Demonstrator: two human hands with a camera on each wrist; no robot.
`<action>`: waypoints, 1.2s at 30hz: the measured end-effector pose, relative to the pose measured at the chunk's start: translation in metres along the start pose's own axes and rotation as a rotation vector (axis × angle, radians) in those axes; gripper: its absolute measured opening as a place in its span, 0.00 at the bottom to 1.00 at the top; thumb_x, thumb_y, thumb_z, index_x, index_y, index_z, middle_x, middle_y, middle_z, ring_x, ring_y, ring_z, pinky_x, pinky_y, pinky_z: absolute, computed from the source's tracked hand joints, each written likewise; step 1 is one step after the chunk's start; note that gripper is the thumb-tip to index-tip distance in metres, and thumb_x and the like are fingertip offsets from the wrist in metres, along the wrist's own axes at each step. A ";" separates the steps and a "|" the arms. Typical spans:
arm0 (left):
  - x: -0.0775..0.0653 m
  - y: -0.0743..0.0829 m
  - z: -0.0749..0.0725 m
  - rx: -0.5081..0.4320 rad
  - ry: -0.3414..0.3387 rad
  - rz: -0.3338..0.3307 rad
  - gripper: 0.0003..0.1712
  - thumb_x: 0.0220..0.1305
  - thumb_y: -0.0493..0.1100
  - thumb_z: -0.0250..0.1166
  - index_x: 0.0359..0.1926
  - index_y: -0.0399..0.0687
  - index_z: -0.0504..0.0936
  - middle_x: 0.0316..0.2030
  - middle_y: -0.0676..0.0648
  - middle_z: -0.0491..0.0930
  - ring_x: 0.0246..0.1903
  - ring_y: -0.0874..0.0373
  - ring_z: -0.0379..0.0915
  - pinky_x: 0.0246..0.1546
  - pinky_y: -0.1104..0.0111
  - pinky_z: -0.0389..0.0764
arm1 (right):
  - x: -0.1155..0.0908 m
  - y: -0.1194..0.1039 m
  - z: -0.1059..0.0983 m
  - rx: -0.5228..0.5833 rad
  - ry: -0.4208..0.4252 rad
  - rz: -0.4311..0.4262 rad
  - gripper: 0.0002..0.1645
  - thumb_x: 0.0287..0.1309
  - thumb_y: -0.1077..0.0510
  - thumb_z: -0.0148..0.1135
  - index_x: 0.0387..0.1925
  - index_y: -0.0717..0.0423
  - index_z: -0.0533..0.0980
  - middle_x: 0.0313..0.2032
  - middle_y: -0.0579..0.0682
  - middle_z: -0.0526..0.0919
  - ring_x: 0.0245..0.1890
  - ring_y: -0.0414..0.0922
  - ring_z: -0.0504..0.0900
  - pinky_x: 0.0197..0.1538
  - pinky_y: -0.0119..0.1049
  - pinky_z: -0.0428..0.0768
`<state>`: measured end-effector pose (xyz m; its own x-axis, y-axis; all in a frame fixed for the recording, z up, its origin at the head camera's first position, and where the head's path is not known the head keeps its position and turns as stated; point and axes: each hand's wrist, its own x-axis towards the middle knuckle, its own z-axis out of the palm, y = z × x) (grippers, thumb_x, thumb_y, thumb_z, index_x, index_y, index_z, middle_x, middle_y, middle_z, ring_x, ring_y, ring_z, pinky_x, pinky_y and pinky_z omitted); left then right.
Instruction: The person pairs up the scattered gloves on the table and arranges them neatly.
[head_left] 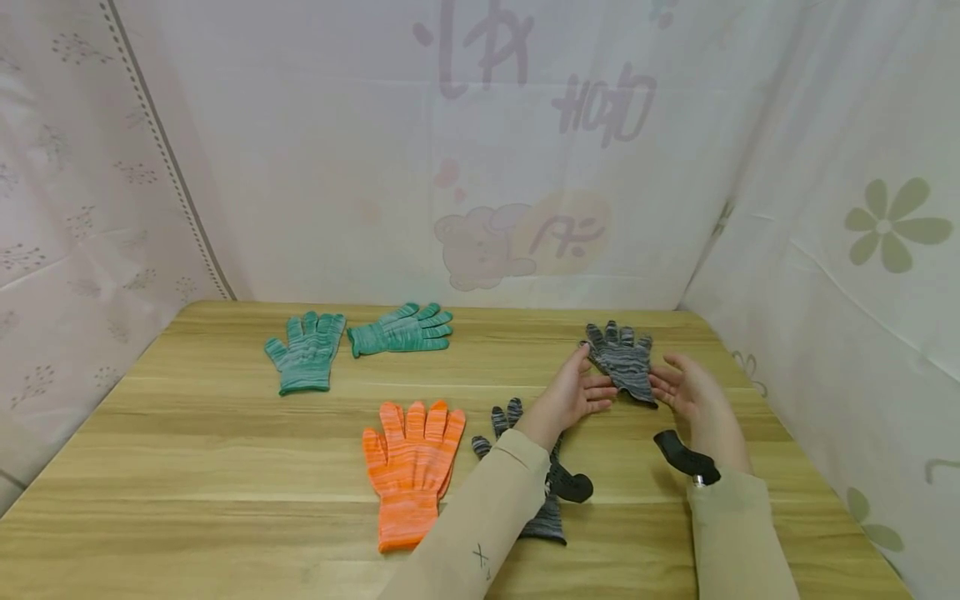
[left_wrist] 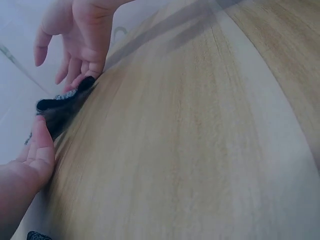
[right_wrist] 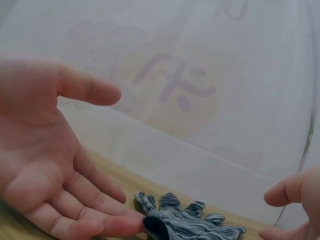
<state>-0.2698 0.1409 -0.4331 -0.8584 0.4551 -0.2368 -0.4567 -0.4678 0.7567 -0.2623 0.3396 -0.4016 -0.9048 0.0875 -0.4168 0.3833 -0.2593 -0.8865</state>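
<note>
A dark grey marled knit glove (head_left: pixel 621 360) lies at the right rear of the table, fingers pointing to the back. My left hand (head_left: pixel 567 393) is at its left side, with fingertips right at the cuff. On the other side my right hand (head_left: pixel 692 398) has its fingertips at the cuff's right edge. In the right wrist view the left hand (right_wrist: pixel 55 165) shows straight fingers and a raised thumb, and the glove (right_wrist: pixel 192 220) lies between both hands. The left wrist view shows the glove's dark cuff opening (left_wrist: pixel 60 102) between the two hands.
A second grey glove (head_left: pixel 545 523) lies partly hidden under the left forearm. Left of it is an orange glove (head_left: pixel 412 467), apparently with another layer beneath. Two green gloves, one upright (head_left: pixel 306 354) and one sideways (head_left: pixel 403 331), lie at the back left. Curtains surround the wooden table (head_left: pixel 225 467).
</note>
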 end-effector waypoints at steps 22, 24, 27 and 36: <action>-0.001 -0.002 -0.003 0.172 0.077 0.008 0.29 0.71 0.43 0.56 0.66 0.31 0.61 0.40 0.33 0.80 0.43 0.39 0.79 0.44 0.57 0.80 | 0.006 0.007 -0.004 -0.299 -0.057 -0.005 0.39 0.70 0.52 0.47 0.73 0.63 0.45 0.67 0.63 0.59 0.39 0.36 0.72 0.38 0.27 0.75; -0.001 -0.003 -0.003 0.183 0.082 0.009 0.32 0.70 0.42 0.57 0.67 0.30 0.59 0.38 0.35 0.81 0.43 0.39 0.80 0.43 0.58 0.81 | 0.006 0.007 -0.004 -0.299 -0.043 -0.009 0.32 0.69 0.53 0.50 0.68 0.62 0.55 0.54 0.55 0.73 0.34 0.34 0.72 0.37 0.28 0.76; -0.001 -0.003 -0.003 0.181 0.084 0.013 0.37 0.69 0.40 0.59 0.70 0.29 0.52 0.37 0.35 0.82 0.42 0.40 0.80 0.42 0.58 0.81 | 0.006 0.009 -0.003 -0.300 -0.024 -0.011 0.18 0.67 0.54 0.54 0.54 0.57 0.65 0.34 0.40 0.73 0.31 0.35 0.71 0.36 0.30 0.75; -0.001 -0.005 -0.001 0.206 0.103 0.045 0.40 0.65 0.36 0.62 0.71 0.31 0.52 0.34 0.36 0.83 0.37 0.42 0.82 0.37 0.61 0.82 | 0.008 0.012 -0.001 -0.377 -0.027 -0.012 0.25 0.69 0.53 0.50 0.61 0.63 0.61 0.47 0.49 0.74 0.46 0.43 0.72 0.42 0.30 0.74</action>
<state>-0.2671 0.1425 -0.4375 -0.9008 0.3529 -0.2529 -0.3694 -0.3167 0.8737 -0.2653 0.3379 -0.4157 -0.9125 0.0618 -0.4045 0.4091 0.1145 -0.9053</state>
